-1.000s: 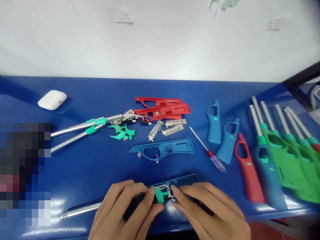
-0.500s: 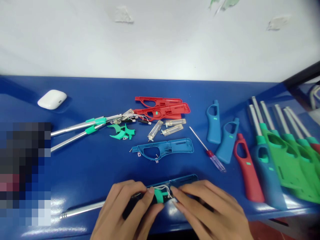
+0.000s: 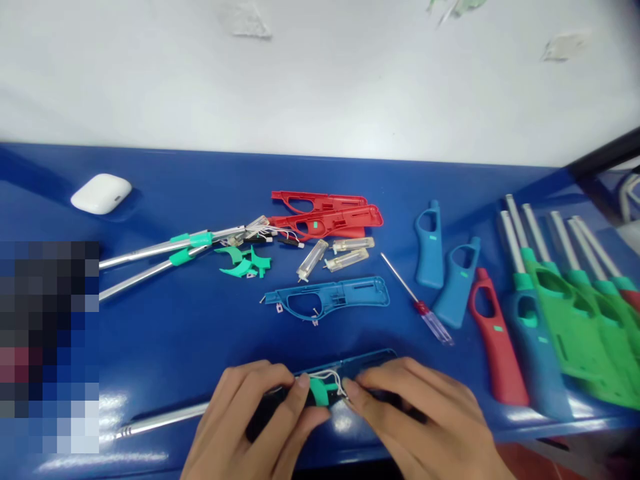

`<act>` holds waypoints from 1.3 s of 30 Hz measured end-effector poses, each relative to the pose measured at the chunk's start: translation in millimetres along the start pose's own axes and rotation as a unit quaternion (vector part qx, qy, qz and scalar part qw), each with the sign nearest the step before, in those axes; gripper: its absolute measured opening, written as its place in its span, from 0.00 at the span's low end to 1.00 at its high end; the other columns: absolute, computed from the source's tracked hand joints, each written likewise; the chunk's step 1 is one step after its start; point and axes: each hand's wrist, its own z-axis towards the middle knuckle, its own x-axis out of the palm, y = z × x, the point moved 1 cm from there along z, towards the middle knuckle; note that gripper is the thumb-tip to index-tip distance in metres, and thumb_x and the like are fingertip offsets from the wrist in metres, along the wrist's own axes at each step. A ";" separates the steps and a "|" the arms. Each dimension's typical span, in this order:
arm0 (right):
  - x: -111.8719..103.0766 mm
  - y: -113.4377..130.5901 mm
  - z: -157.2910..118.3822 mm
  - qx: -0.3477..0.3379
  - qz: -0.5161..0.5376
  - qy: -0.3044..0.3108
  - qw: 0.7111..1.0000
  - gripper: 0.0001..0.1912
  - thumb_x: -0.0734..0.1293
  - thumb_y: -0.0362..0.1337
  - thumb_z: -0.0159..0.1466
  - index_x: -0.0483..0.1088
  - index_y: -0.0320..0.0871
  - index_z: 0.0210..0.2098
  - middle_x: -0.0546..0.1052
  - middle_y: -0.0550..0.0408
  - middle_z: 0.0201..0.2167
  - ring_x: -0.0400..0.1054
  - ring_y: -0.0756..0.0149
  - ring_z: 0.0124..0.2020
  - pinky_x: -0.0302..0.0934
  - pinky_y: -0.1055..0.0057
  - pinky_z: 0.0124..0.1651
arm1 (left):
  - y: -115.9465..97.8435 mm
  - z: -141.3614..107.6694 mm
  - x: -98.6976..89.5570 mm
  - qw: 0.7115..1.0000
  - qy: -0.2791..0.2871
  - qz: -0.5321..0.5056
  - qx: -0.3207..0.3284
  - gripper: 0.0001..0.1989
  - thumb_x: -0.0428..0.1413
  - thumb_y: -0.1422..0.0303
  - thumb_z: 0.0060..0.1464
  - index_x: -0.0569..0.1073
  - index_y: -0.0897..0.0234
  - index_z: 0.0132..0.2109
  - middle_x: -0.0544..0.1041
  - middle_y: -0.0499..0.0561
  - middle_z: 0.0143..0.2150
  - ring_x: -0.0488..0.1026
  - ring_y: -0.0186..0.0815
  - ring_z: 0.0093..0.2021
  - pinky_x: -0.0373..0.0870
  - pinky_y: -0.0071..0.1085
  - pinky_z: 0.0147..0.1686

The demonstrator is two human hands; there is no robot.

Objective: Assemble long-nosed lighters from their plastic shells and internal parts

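Note:
At the front edge, a blue lighter half-shell [image 3: 373, 359] lies with its inside facing up under both hands. Its metal tube [image 3: 165, 420] sticks out to the left. My left hand [image 3: 255, 413] is closed around the tube end of the shell, thumb and fingertips beside the green trigger [image 3: 319, 392]. White wires [image 3: 327, 374] loop over the trigger. My right hand [image 3: 420, 413] has thumb and index finger pinched on the wires' right end. The fingers hide most of the shell. Behind it is another blue half-shell [image 3: 350, 293], with small metal pieces by it.
Red half-shells [image 3: 345, 220], clear fuel tanks [image 3: 350, 259], green triggers [image 3: 239, 268] and wired metal tubes [image 3: 150, 253] lie farther back. A screwdriver [image 3: 425, 313] is to the right, before several blue, red and green lighters [image 3: 565, 320]. A white case [image 3: 103, 193] sits back left.
My right thumb and index finger have closed slightly at the wires' end. My left hand stays in place on the shell. The whole view has shifted a little.

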 end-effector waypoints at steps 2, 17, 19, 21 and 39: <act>-0.6 2.7 1.3 -0.005 -0.023 0.007 1.000 0.20 0.56 0.39 0.80 0.81 0.52 0.45 0.84 0.63 0.37 0.79 0.69 0.36 0.71 0.70 0.39 | 1.3 -1.2 -0.1 1.000 0.012 0.002 0.003 0.11 0.61 0.71 0.66 0.80 0.64 0.54 0.76 0.55 0.47 0.71 0.38 0.48 0.76 0.33 0.48; 1.8 -0.8 1.8 0.021 0.052 0.001 0.998 0.14 0.61 0.38 0.78 0.80 0.50 0.46 0.84 0.61 0.39 0.79 0.70 0.37 0.74 0.72 0.41 | -9.9 9.9 -1.3 0.998 -0.041 -0.025 -0.039 0.07 0.61 0.75 0.66 0.78 0.67 0.51 0.74 0.54 0.45 0.72 0.35 0.47 0.76 0.30 0.45; 4.0 -0.9 1.0 0.011 0.067 -0.010 0.998 0.13 0.61 0.34 0.77 0.78 0.47 0.47 0.84 0.57 0.39 0.79 0.67 0.38 0.73 0.71 0.39 | -11.4 12.1 -1.7 0.998 -0.047 -0.027 -0.041 0.06 0.60 0.75 0.67 0.78 0.68 0.50 0.74 0.54 0.44 0.73 0.35 0.46 0.76 0.30 0.45; 6.3 0.0 2.2 0.004 0.076 -0.024 0.997 0.13 0.60 0.30 0.77 0.77 0.45 0.47 0.83 0.56 0.37 0.78 0.66 0.38 0.73 0.70 0.38 | -13.4 15.6 -2.2 0.996 -0.063 -0.031 -0.049 0.05 0.59 0.74 0.68 0.78 0.68 0.49 0.74 0.53 0.43 0.73 0.34 0.44 0.76 0.30 0.44; 6.9 4.1 12.2 0.024 0.102 -0.024 0.994 0.09 0.64 0.34 0.76 0.78 0.46 0.46 0.83 0.57 0.37 0.75 0.70 0.32 0.73 0.73 0.36 | -9.8 4.0 0.8 0.999 -0.037 -0.011 -0.038 0.11 0.60 0.74 0.67 0.77 0.67 0.55 0.76 0.51 0.42 0.73 0.35 0.46 0.73 0.32 0.48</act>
